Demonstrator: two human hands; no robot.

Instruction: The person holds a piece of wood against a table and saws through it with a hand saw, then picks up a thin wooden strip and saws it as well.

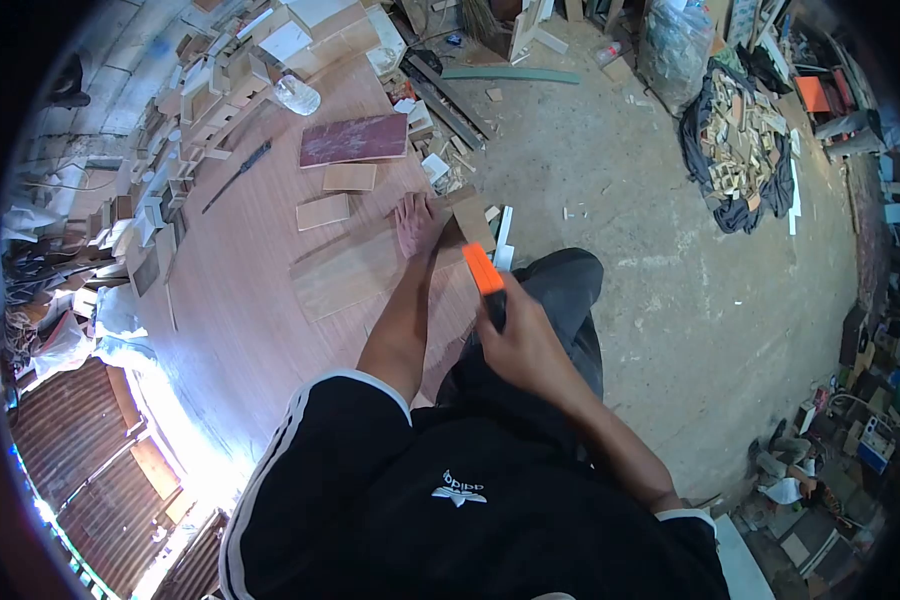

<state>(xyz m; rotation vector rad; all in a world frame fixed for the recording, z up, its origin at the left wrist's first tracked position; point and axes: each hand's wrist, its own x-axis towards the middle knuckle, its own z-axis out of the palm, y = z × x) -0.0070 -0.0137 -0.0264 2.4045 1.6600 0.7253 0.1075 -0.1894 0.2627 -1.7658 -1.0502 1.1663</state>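
My left hand [416, 224] presses down flat on a long wooden board [345, 270], with its fingers stretched toward the far edge. The board lies on the pinkish-brown tabletop [250, 250], and its right end [473, 218] reaches the table's edge. My right hand [520, 338] is closed around an orange-and-black handled tool [483, 268], held near that end of the board. The tool's working part cannot be made out. Two small wooden blocks, a nearer one [323, 212] and a farther one [350, 178], lie beyond the board.
Farther along the table are a dark red panel [354, 140], a clear bottle [297, 95] and a thin dark tool [237, 176]. Wooden pieces [225, 105] crowd the far left edge. Wood scraps [740, 135] lie on dark cloth on the floor. Another person [785, 475] is at lower right.
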